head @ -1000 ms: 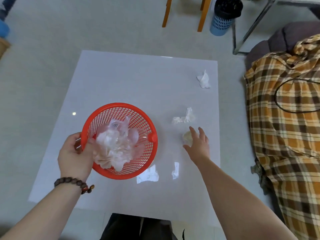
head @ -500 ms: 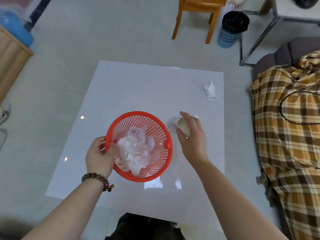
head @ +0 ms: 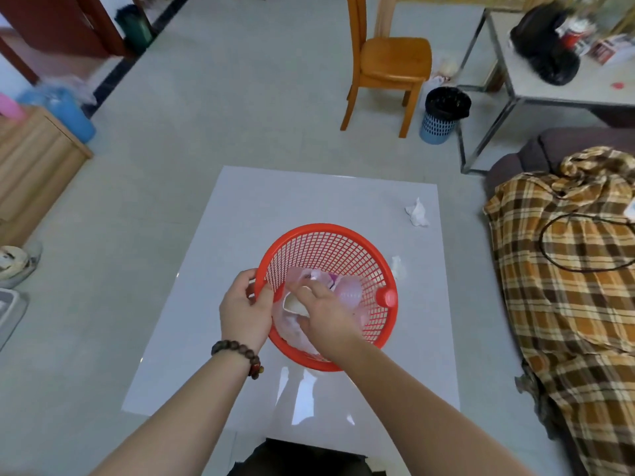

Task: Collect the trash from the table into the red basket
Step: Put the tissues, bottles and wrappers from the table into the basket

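Note:
The red basket (head: 340,245) is tilted toward me over the white table (head: 275,207). My left hand (head: 245,312) grips its near-left rim. My right hand (head: 323,312) reaches inside the basket, fingers closed around a crumpled cream paper wad (head: 292,302). Pinkish plastic bags and wrappers (head: 347,292) fill the basket's bottom. A crumpled white tissue (head: 417,213) lies near the table's far right edge. A second white tissue (head: 398,266) lies just right of the basket, partly hidden by its rim.
A plaid cloth with a black cable (head: 567,269) covers the couch right of the table. Beyond the table stand a wooden chair (head: 388,70), a blue waste bin with a black liner (head: 443,113) and a metal-framed side table (head: 549,87). A wooden cabinet (head: 31,159) stands at left.
My right hand picked the paper wad off the table and carried it left into the basket. My left hand shifted the basket to the right, and my view tilted up.

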Demonstrator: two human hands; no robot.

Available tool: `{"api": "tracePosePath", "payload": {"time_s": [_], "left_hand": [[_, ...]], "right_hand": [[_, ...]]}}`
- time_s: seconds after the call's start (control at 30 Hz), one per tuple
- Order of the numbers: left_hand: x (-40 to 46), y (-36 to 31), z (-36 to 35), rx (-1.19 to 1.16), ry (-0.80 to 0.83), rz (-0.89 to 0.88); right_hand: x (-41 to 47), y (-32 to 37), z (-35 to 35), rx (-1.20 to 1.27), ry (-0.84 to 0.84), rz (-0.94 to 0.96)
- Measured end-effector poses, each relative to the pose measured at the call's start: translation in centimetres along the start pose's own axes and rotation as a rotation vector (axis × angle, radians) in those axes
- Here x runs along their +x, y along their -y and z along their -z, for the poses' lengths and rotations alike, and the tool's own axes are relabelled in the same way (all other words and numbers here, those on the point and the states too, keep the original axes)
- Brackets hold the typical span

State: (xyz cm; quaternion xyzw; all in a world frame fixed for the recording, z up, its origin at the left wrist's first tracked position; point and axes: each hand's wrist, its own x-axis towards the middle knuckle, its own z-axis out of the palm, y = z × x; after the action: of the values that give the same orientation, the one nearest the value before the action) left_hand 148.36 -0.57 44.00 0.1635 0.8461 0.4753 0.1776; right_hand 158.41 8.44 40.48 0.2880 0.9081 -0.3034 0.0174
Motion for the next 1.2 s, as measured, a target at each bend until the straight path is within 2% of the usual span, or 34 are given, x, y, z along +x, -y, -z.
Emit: {"api": "tracePosePath", "payload": {"time_s": [0.1, 0.23, 0.33, 0.47, 0.53, 0.63, 0.9, 1.2], "left_hand": [[0.0, 0.0, 0.7, -0.011, 0.002, -0.014], [0.8, -0.1, 1.8, -0.042, 0.005, -0.035], [1.3, 0.1, 2.2, -0.032, 0.033, -0.042], [1.5, 0.6, 2.3, -0.025, 0.076, -0.051], [1.3, 0.8, 2.1, -0.022, 0.100, -0.058], [0.5, 0.8, 1.7, -0.006, 0.139, -0.062], [-5.1, -0.1, -1.0, -0.006, 0.172, -0.086], [-17.0, -2.8, -9.5, -0.068, 0.113, -0.119]], "right_hand": [[-0.8, 1.2, 0.7, 0.035, -0.053, 0.026], [-3.1, 1.6, 3.4, 0.161, -0.335, -0.011], [-4.6, 0.0, 4.7, 0.197, -0.508, -0.147], [-6.2, -2.0, 4.6, 0.331, -0.444, -0.466], [-7.1, -2.7, 4.2, 0.501, -0.382, -0.593], [-8.9, -2.9, 3.8, 0.822, -0.374, -0.700], [-14.6, -5.1, 4.6, 0.885, -0.470, -0.680], [-25.1, -14.8, 9.0, 0.920, -0.495, -0.605]]}}
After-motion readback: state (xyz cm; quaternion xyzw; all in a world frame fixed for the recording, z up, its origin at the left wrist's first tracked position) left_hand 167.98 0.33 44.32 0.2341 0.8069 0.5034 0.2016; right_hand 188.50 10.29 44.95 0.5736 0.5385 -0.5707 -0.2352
